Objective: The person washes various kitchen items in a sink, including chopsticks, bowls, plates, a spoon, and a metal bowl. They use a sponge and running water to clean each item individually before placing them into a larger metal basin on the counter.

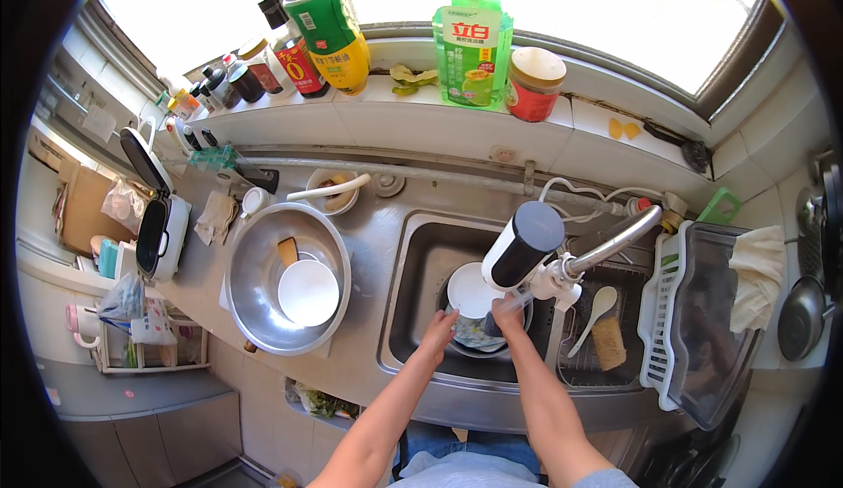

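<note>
In the left basin of a steel sink (421, 251), a white bowl (471, 290) is tilted beneath the faucet. My left hand (440, 335) grips the bowl's lower left edge. On its right side, my right hand (507, 317) holds what looks like a dark grey cloth (491, 325) against the bowl. Below them, a round metal pot (490, 354) contains flower-patterned dishware (475, 335), partly covered by the bowl and my hands. A white faucet-mounted unit with a dark cap (527, 244) hides part of the bowl from above.
Left of the sink, a large steel basin (244, 304) holds a white bowl (308, 294) and a wooden spatula (288, 251). The right basin has a white spoon (593, 313) and a loofah scrubber (609, 343). Beyond is a covered dish rack (698, 336). Green dish soap (471, 60) stands on the ledge.
</note>
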A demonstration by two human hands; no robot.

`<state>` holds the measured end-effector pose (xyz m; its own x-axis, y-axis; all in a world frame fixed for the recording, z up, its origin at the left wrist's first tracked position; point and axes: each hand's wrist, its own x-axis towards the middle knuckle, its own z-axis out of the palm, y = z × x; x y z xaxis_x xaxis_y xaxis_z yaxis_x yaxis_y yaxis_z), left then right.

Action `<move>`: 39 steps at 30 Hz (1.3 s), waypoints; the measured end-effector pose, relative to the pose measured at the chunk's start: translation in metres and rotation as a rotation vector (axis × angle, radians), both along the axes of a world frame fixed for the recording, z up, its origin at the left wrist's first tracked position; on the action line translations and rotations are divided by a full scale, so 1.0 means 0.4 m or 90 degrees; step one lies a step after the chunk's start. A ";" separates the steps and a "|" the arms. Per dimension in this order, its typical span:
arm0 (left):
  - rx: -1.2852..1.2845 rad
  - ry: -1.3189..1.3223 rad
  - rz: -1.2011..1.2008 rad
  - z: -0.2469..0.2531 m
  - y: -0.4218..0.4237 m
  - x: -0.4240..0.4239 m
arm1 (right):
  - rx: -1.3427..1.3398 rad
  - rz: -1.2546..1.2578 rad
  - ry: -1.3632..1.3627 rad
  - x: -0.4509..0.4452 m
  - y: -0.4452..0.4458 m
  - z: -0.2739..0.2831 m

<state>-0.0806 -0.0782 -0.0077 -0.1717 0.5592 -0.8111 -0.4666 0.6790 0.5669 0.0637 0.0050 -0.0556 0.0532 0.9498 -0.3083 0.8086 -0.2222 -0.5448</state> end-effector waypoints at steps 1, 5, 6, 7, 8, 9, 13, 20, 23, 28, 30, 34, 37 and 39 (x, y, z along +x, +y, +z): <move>0.019 -0.014 0.020 0.015 0.009 0.010 | -0.044 -0.033 0.118 0.011 -0.010 0.011; 0.132 -0.104 0.045 0.100 0.046 0.047 | -0.339 -0.113 0.472 0.089 -0.047 0.021; 0.164 -0.132 0.045 0.109 0.034 0.050 | -0.331 -0.117 0.532 0.092 -0.070 0.055; 0.155 -0.107 0.050 0.102 0.021 0.051 | -0.319 -0.121 0.592 0.093 -0.086 0.105; 0.154 -0.079 0.057 0.087 0.016 0.043 | -0.277 -0.184 0.537 0.082 -0.086 0.212; 0.151 -0.054 0.055 0.105 0.021 0.049 | -0.273 -0.218 0.600 0.103 -0.085 0.215; 0.299 0.728 -0.244 0.160 0.032 0.060 | -0.231 -0.339 0.859 0.194 -0.087 0.230; 0.351 0.861 -0.358 0.270 0.055 0.048 | -0.064 -0.448 0.891 0.107 -0.154 0.251; 0.255 0.704 -0.226 0.182 0.061 0.032 | 0.040 -0.185 0.650 0.006 -0.167 0.283; 0.165 0.305 -0.277 0.221 0.071 0.010 | 0.270 0.340 0.353 -0.027 -0.198 0.296; 0.121 0.227 -0.366 0.293 0.073 -0.011 | 0.406 0.629 0.145 0.084 -0.150 0.288; 0.150 0.086 -0.221 0.288 0.058 0.015 | 0.473 0.621 0.112 0.093 -0.101 0.250; 0.209 0.156 -0.108 0.242 0.024 0.060 | 0.271 0.310 0.327 -0.005 -0.200 0.370; 0.181 0.201 -0.223 0.270 0.034 0.041 | 0.459 0.551 0.283 0.056 -0.160 0.319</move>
